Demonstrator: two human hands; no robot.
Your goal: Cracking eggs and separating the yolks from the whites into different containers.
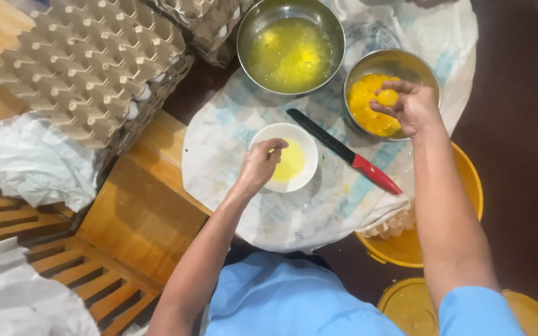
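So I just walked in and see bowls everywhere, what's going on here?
A person is separating eggs by hand. The right hand holds a yolk in its fingertips over a metal bowl already full of yolks. The left hand grips the rim of a small white bowl with yellowish liquid in it. A bigger metal bowl holds the whites, a red-handled knife lies between the bowls, and stacked egg trays sit to the left.

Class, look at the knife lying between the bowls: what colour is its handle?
Red; the knife has a black blade. The head view shows it.
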